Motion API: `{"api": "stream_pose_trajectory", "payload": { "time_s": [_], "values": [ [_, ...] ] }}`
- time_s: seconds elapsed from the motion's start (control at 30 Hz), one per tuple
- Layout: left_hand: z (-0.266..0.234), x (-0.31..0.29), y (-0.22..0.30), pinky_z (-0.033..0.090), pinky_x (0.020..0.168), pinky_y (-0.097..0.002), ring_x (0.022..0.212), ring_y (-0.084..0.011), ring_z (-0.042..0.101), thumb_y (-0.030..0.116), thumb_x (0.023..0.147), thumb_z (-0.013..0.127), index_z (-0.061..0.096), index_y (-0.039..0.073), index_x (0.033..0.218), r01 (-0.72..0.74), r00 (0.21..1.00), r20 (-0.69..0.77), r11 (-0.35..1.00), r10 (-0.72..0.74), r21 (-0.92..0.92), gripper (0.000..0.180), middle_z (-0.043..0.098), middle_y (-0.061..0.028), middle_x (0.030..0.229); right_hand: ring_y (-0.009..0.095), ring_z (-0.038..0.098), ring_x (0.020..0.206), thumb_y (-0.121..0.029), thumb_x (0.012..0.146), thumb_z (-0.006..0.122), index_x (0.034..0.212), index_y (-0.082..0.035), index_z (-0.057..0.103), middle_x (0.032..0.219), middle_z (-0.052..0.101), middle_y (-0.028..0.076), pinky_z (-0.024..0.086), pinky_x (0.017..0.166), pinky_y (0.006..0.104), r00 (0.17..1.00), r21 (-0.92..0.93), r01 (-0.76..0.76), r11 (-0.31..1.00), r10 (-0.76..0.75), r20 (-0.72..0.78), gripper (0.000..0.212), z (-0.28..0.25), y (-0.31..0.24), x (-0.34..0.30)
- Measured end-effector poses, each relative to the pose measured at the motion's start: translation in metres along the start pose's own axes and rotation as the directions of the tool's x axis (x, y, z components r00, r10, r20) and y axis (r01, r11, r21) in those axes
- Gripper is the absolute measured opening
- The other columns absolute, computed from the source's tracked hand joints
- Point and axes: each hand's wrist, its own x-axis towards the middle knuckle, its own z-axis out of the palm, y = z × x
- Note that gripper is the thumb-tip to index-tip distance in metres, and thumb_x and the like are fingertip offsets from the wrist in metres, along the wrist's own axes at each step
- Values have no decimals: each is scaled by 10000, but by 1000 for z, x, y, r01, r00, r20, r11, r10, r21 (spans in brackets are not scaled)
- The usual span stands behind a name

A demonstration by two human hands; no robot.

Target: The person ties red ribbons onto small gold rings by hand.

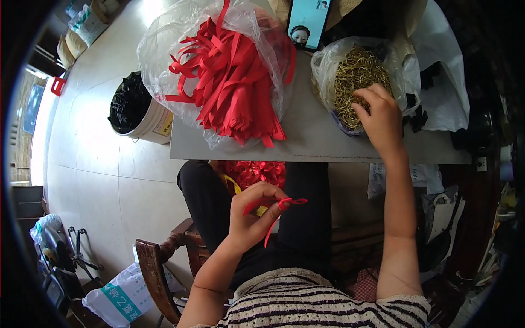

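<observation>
Red ribbon strip (276, 210), folded into a loop, is pinched between thumb and fingertips of the left hand (252, 210), held above the lap. Right hand (381, 117) reaches into the clear bag of gold-coloured wire rings (355, 76) on the grey tabletop (311, 139), fingers curled down into the rings; whether they grip any cannot be told. Beside it lies a clear bag of red ribbon strips (229, 71). A bucket of black items (136, 112) stands on the floor, left of the table.
</observation>
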Motion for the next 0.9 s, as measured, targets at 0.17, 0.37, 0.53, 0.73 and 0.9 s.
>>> {"api": "stream_pose_trajectory", "payload": {
  "time_s": [0.17, 0.37, 0.53, 0.73, 0.9],
  "values": [
    [-1, 2, -4, 449, 645, -207, 718, -107, 565, -33, 768, 647, 600, -28, 863, -27, 1000, 13, 1000, 27, 8, 106, 587, -58, 790, 220, 572, 613, -18, 739, 620, 792, -22, 599, 699, 554, 90, 435, 547, 309, 998, 0, 10, 1000, -10, 62, 57, -8, 10, 15],
    [9, 13, -6, 429, 655, -190, 748, -70, 546, -3, 805, 633, 593, -16, 904, 99, 995, 45, 969, -92, -224, 108, 581, -24, 814, 30, 495, 518, -33, 805, 631, 794, 12, 600, 640, 564, -13, 388, 473, 177, 935, 534, -330, 778, 347, 72, 56, -16, 26, 23],
    [17, 34, -10, 427, 753, -229, 844, -100, 544, 18, 800, 643, 602, -12, 880, 107, 993, 77, 952, -88, -288, 95, 578, -59, 914, 69, 526, 527, -55, 824, 610, 889, -20, 593, 714, 592, 38, 425, 459, 194, 908, 867, -357, 348, 347, 235, 76, -20, 22, 14],
    [38, 63, 6, 417, 848, -274, 1016, -147, 512, 62, 778, 670, 622, 5, 862, 23, 996, 90, 852, 28, -523, 112, 444, -127, 1250, 127, 554, 530, -46, 836, 585, 896, -15, 570, 743, 610, 88, 456, 454, 217, 869, 886, -436, -160, 179, 460, 69, -6, -45, -41],
    [10, 56, 14, 486, 694, -263, 790, -158, 600, 43, 669, 711, 642, 19, 859, -595, 794, 144, 706, 591, 383, 204, 469, -167, 1221, 117, 534, 468, -30, 832, 566, 846, -2, 557, 699, 603, 92, 443, 420, 207, 813, 822, -548, -158, 130, 567, 33, -17, -52, -45]
  ]
}}
